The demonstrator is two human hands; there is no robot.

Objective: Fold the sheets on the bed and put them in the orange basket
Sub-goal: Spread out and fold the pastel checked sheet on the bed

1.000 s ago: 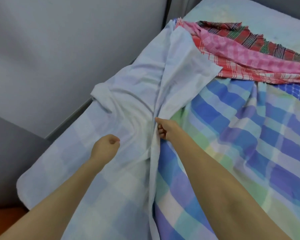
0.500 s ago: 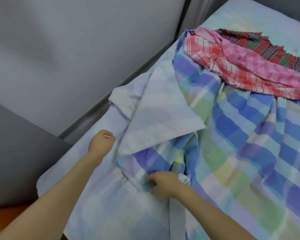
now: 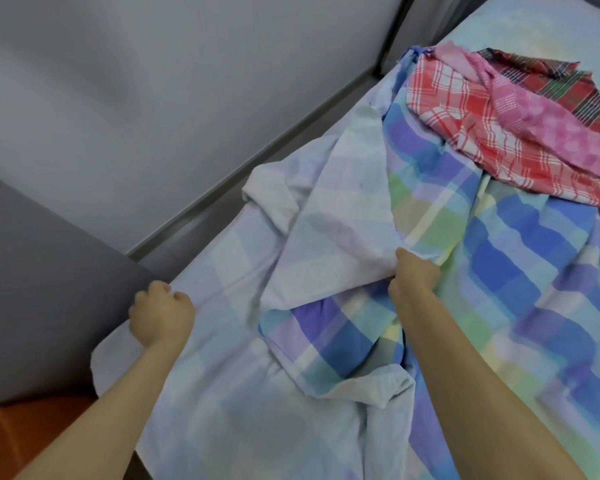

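Early stage: left hand [image 3: 161, 315] grips the blue plaid sheet [image 3: 499, 271] at its edge, right hand [image 3: 416, 275] pinches a turned-over flap, no clean fold yet; red and pink sheets [image 3: 492, 133] heaped beyond my right, probable orange basket [image 3: 32, 431] below my left.

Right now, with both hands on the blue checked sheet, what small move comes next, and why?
Probably pull the right hand away from the left hand to stretch the blue checked sheet flat: it lies bunched and wrinkled between them.
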